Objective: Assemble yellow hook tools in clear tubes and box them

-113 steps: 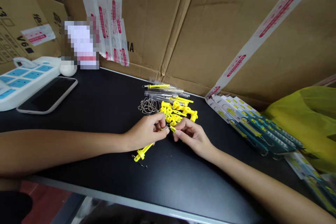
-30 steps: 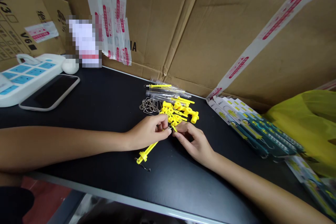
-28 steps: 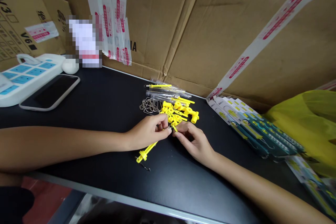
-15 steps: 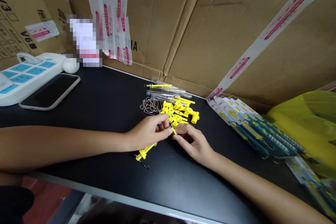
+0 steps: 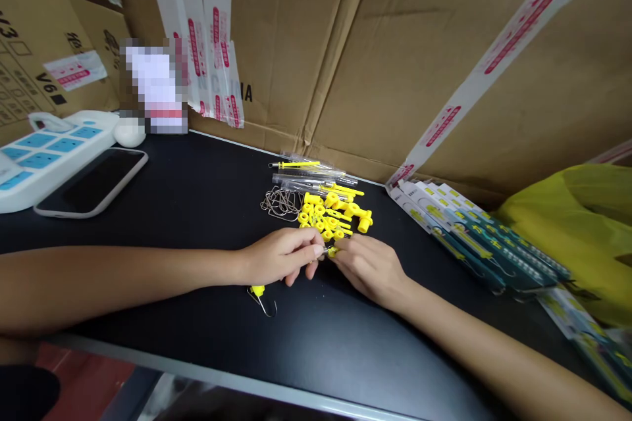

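My left hand (image 5: 284,255) is closed in a pinch at a thin metal, spring-like end (image 5: 326,250). Fingers of my right hand (image 5: 370,266) close on the small yellow plastic piece (image 5: 332,252) joined to or touching that end; the fingertips partly cover it. From beneath my left hand pokes a yellow plastic part (image 5: 257,291) with a wire hook (image 5: 269,309); its upper portion is hidden. Just beyond my fingertips lies a pile of yellow plastic pieces (image 5: 318,214), with bent metal wires (image 5: 281,202) to its left.
Clear plastic tubes (image 5: 301,179) lie behind the pile, one with a yellow rod. Carded packs (image 5: 459,230) and a yellow bag (image 5: 557,230) are at right. A phone (image 5: 93,181) and power strip (image 5: 54,151) sit at left. Cardboard boxes (image 5: 276,46) wall the back.
My right hand has turned knuckles-up over the yellow piece, close to my left fingertips. The hooked yellow part now shows less below my left hand. The view has shifted slightly.
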A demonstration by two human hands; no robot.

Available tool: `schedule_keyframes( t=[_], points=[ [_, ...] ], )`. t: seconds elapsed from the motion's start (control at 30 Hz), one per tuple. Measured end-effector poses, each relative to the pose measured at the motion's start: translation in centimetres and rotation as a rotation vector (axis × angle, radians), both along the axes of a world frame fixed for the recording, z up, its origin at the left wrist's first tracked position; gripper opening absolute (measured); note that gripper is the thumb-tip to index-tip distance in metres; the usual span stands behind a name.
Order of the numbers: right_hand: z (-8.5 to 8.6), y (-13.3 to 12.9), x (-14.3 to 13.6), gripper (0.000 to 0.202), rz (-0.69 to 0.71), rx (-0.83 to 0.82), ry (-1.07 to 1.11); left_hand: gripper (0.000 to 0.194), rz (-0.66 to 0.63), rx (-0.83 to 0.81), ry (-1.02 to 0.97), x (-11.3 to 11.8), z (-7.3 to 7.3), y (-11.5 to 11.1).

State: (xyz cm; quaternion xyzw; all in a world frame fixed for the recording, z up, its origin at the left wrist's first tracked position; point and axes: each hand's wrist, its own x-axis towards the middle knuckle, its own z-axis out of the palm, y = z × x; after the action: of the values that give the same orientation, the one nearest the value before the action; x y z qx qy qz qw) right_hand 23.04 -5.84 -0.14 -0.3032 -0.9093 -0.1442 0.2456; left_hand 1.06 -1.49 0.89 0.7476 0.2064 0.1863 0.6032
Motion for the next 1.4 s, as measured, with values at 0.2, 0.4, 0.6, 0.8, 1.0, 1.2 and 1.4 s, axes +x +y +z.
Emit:
schedule_keyframes(
  t=[0.2,0.4,0.6,0.8,1.0,1.2,1.4],
  points=[
    [1.4,-0.2,-0.5,0.018,0.0,0.209,-0.272,0.024,-0.087,0.017,0.088,0.0,0.3,0.6],
    [1.6,-0.3,-1.2,0.017,-0.012,0.272,-0.34,0.028,-0.057,0.017,0.092,0.2,0.1,0.5],
    [1.7,-0.5,-1.3,0.007,-0.005,0.329,-0.333,0.034,-0.134,-0.029,0.154,0.3,0.2,1.1],
    [1.5,-0.4,-1.3,0.009,0.003,0.325,-0.311,0.034,-0.198,-0.098,0.184,0.4,0.6,1.6],
    [0.1,-0.1,-0.9,0.009,0.01,-0.042,0.075,0.033,-0.172,-0.091,0.128,0.3,0.5,1.5],
    [-0.1,-0.1,-0.9,0.01,0.022,-0.351,0.217,0.03,-0.183,-0.116,0.114,0.2,0.4,1.6],
    [0.0,0.0,-1.0,0.006,0.05,-0.439,0.291,0.032,-0.207,-0.108,0.145,0.2,0.7,1.6]
  ],
)
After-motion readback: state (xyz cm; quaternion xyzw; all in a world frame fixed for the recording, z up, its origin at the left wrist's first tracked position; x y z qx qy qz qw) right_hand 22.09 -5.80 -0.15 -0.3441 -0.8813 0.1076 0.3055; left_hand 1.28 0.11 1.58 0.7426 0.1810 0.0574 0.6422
